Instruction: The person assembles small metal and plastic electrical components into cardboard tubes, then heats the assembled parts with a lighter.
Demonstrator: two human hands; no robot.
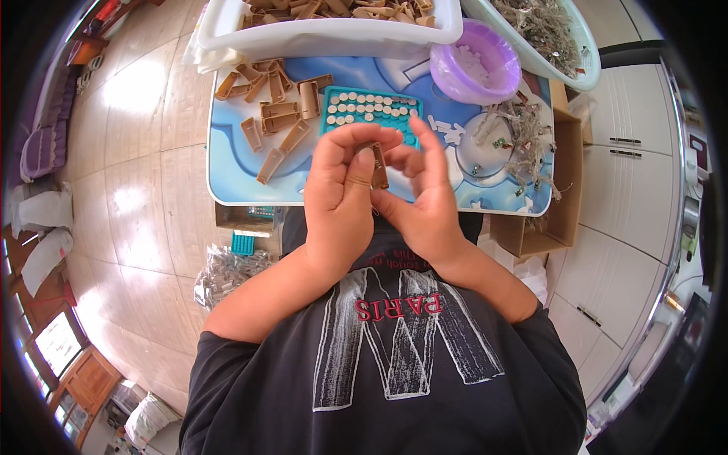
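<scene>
My left hand (339, 171) is closed on a small brown plastic casing (380, 168), its thumb lying along the casing's side. Small parts show inside the casing, too fine to name. Close on its right is my right hand (426, 199), index finger stretched up, the other fingers loosely bent and apart from the thumb. That thumb is by the casing's lower end; whether it touches cannot be made out. Just beyond both hands lies a teal tray (387, 122) with rows of small round silvery discs. More brown casings (280, 119) lie loose to its left.
A white tub (326, 32) of brown casings stands at the table's (227, 180) far edge. Right of it are a purple bowl (447, 82) with white bits and a pale basket (591, 67) of wired parts. Tangled wires (532, 144) and small white strips (447, 130) lie at right.
</scene>
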